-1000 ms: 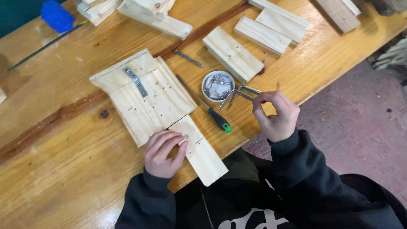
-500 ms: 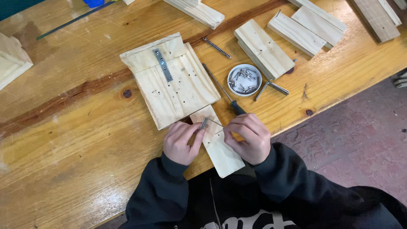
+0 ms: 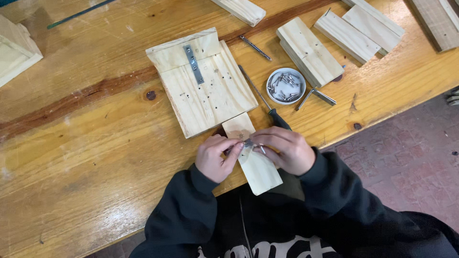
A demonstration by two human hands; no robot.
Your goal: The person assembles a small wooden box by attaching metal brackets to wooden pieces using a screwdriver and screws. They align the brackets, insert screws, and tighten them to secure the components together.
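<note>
My left hand (image 3: 216, 156) and my right hand (image 3: 282, 149) meet over a narrow pale wooden strip (image 3: 254, 162) that juts past the table's front edge. Together their fingertips pinch a small metal bracket (image 3: 248, 143) lying on the strip; the right hand also holds a screw. The strip butts against a larger wooden panel (image 3: 206, 91) with several holes and a metal strap (image 3: 192, 64) screwed near its top. A green-handled screwdriver (image 3: 266, 104) lies just right of the panel, close to my right hand.
A small round dish of screws (image 3: 286, 85) sits right of the screwdriver, with a loose metal bracket (image 3: 316, 95) beside it. Wooden blocks (image 3: 308, 51) lie at the back right and another wooden piece (image 3: 14, 49) at the far left. The table edge runs diagonally at lower right.
My right hand came back from near the screw dish to the strip and joined the left hand on the small bracket. The camera shifted, so the table appears lower and to the right.
</note>
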